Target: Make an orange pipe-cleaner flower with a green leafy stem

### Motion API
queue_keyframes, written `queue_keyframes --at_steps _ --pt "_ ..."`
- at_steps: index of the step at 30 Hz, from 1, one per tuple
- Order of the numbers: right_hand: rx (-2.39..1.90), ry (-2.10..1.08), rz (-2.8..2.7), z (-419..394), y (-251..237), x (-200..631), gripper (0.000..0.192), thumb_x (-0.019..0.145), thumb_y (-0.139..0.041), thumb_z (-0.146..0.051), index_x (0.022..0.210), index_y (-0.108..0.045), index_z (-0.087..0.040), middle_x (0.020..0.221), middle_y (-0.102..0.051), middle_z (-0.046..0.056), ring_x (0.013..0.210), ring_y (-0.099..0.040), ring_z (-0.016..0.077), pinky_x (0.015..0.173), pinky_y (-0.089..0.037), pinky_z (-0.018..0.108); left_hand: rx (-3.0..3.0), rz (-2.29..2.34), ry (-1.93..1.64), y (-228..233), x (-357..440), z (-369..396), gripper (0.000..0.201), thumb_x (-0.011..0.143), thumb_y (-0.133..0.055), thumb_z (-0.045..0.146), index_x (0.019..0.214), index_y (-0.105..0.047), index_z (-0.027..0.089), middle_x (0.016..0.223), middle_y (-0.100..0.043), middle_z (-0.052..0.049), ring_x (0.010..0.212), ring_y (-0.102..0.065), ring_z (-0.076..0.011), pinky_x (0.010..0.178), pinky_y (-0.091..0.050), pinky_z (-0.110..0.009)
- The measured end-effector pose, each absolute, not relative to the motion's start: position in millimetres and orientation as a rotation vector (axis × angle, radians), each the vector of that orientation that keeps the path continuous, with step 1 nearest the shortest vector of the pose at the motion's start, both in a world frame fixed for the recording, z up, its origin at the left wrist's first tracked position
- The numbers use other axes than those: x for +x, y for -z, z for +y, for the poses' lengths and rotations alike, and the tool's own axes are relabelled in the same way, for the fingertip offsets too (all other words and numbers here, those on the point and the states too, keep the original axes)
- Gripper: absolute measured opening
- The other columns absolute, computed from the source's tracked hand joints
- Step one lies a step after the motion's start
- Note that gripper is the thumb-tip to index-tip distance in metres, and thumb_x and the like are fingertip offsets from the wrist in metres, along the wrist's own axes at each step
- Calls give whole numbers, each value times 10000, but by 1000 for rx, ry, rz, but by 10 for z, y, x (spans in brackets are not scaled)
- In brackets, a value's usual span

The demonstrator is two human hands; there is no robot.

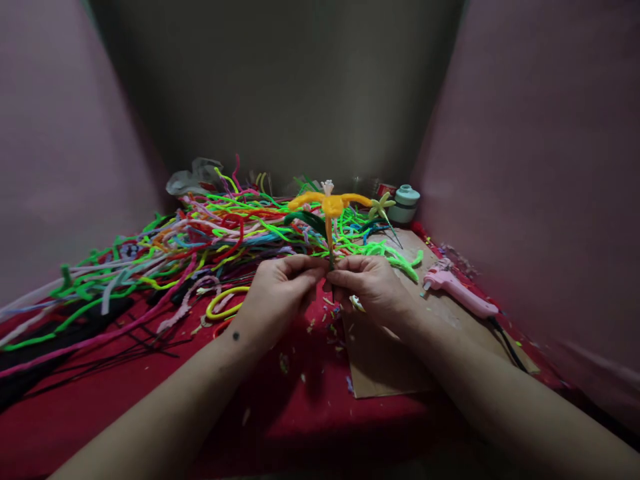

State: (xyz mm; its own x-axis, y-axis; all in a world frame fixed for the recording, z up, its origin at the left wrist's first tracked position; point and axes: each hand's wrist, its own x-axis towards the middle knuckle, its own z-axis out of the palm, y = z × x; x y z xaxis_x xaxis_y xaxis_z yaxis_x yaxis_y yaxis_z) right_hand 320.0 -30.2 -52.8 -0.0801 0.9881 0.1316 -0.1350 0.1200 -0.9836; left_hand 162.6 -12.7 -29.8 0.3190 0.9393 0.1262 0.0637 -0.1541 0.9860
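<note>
Hands meet at the middle of the table, both pinched shut on the lower stem of a pipe-cleaner flower (331,208). The left hand (278,291) grips the stem from the left side with thumb and fingers curled in; the right hand (371,285) grips it from the right, the fingertips of the two hands almost touching. The flower stands upright above them, with orange petals spread out to either side, a pale tuft at the top and a dark green leaf just left of the stem.

Behind the flower lies a big tangled heap of pipe cleaners (200,233) in green, pink, red, yellow and white, spreading far to the left across the red table (280,413). A yellow loop (223,303) lies just left of the left hand. Under the right hand sits a sheet of brown cardboard (380,367), and on its far right edge rests a pink glue gun (457,290). A small pale green flower (382,205) stands beside a mint-coloured jar (405,203) at the back right. Small clippings are scattered on the table below the hands
</note>
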Motion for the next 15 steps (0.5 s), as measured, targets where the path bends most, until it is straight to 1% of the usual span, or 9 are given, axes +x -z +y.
queue_keyframes --at_steps 2,3,6,9,11,13,15 --pt "-947 -1261 -1226 -291 525 3205 180 700 -706 -273 622 -622 -135 494 -564 -29 392 -482 65 399 -378 201 1380 913 -991 302 1610 -89 194 680 -671 256 818 -704 124 517 -538 27 406 -380 -55 392 -288 -185" --pt "-930 -1281 -1213 -288 520 3206 184 694 -712 -273 620 -617 -134 491 -565 -29 381 -480 66 388 -376 201 1335 891 -992 300 1603 -75 199 674 -676 258 817 -693 121 516 -521 33 405 -373 -53 388 -283 -183" --pt "-908 -1345 -1167 -285 503 3203 205 682 -723 -274 600 -593 -138 479 -570 -26 363 -482 69 356 -365 190 1312 893 -1041 281 1594 -65 213 658 -695 254 827 -667 128 548 -526 37 414 -380 -53 396 -296 -184" --pt "-914 -1370 -1135 -292 494 3195 225 676 -733 -279 589 -576 -144 461 -568 -28 354 -487 71 338 -362 179 1480 931 -1100 275 1608 -89 184 684 -682 249 828 -666 136 570 -546 33 435 -394 -56 418 -305 -190" --pt "-903 -1377 -1150 -296 496 3192 237 679 -736 -291 588 -574 -144 454 -566 -31 345 -483 69 336 -368 178 1664 925 -1182 300 1621 -97 142 721 -654 238 827 -669 144 630 -581 15 503 -455 -78 468 -356 -202" --pt "-880 -1380 -1178 -297 505 3191 233 685 -735 -304 606 -588 -141 458 -568 -32 343 -480 66 339 -376 178 1898 870 -1318 348 1628 -88 109 750 -627 211 834 -671 156 733 -611 -10 630 -529 -110 574 -419 -224" --pt "-857 -1382 -1202 -295 520 3194 223 684 -737 -307 626 -604 -138 467 -569 -33 353 -485 67 342 -380 178 2136 812 -1423 400 1628 -68 88 775 -599 181 825 -669 166 786 -605 -25 724 -552 -130 664 -438 -243"
